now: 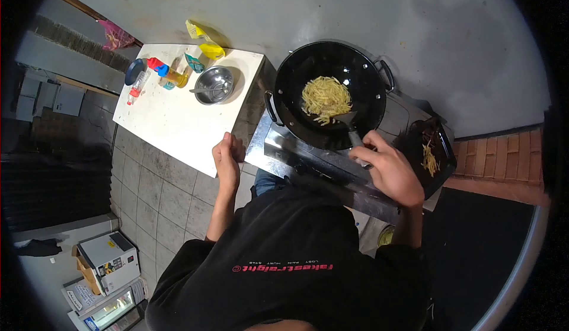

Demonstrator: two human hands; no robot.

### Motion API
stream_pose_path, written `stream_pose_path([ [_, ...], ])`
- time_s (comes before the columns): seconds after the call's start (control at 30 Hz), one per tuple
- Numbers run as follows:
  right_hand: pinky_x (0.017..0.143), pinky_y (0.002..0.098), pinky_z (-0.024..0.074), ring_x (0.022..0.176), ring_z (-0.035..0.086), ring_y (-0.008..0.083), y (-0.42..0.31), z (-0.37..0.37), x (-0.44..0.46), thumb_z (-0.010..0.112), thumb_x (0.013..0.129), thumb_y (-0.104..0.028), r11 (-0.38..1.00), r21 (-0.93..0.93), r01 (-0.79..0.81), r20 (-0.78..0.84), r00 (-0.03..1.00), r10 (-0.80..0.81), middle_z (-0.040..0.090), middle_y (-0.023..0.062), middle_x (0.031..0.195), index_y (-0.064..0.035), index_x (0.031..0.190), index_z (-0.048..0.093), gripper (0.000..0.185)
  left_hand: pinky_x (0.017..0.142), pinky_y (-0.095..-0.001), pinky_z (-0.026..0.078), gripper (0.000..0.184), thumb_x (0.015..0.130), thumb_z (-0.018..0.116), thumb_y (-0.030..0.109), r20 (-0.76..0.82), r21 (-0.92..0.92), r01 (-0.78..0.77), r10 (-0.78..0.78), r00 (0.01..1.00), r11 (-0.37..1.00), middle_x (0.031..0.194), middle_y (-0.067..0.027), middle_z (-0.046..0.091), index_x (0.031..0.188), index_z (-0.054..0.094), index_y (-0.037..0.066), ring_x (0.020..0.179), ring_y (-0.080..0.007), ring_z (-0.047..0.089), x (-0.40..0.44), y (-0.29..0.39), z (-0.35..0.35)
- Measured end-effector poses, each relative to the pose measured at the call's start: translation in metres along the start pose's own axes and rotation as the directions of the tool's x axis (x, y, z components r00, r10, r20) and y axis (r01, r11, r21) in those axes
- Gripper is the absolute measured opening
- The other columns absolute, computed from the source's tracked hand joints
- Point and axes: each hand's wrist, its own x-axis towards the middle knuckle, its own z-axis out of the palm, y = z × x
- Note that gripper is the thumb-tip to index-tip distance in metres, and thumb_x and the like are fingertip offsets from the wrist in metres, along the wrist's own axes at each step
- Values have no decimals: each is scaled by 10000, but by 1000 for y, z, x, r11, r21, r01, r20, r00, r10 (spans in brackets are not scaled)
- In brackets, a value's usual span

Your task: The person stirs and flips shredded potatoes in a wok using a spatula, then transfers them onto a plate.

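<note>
My right hand (pixel 391 171) is wrapped round the handle of a spatula (pixel 347 118), whose blade rests at the near edge of a heap of pale yellow strips (pixel 326 98), which look like cut potato. The strips lie in the middle of a black two-handled wok (pixel 296 120) on a metal-topped stove (pixel 278 144). My left hand (pixel 227 156) is held up near the front corner of the white table, fingers curled closed, with nothing visible in it. The wok's left handle is the nearest part of it to that hand.
On the white table (pixel 172 123) stand a steel bowl (pixel 213 86) with a spoon, an oil bottle (pixel 173 77), a red-capped bottle (pixel 136 88), a dark bowl and a yellow packet (pixel 205 39). Right of the wok, a dark tray (pixel 441 162) bears more strips. A wall rises behind.
</note>
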Motion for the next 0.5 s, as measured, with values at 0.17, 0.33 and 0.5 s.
stream_pose_path([
  [0.17,761,465,455,930,595,348,20,25,21,530,755,114,999,-46,7,-14,1000,-7,499,126,1008,-87,1033,611,353,452,-274,151,458,1001,457,356,8,-9,3,-3,1000,1000,569,63,228,630,277,156,486,-72,189,-1,-1,2],
  [0.33,768,399,483,871,612,339,33,17,42,552,849,23,995,63,79,-263,963,-59,531,137,938,-47,1020,589,188,453,-275,148,461,1002,455,364,10,3,-19,19,1000,1000,570,63,228,629,278,157,488,-71,190,-1,0,5],
  [0.5,688,422,476,819,604,385,29,-14,61,572,938,-189,999,-32,-4,-460,888,-12,610,144,904,-92,1001,544,119,455,-276,145,464,1000,459,366,5,-8,0,0,1000,1000,571,62,223,629,278,155,490,-71,192,-4,0,6],
])
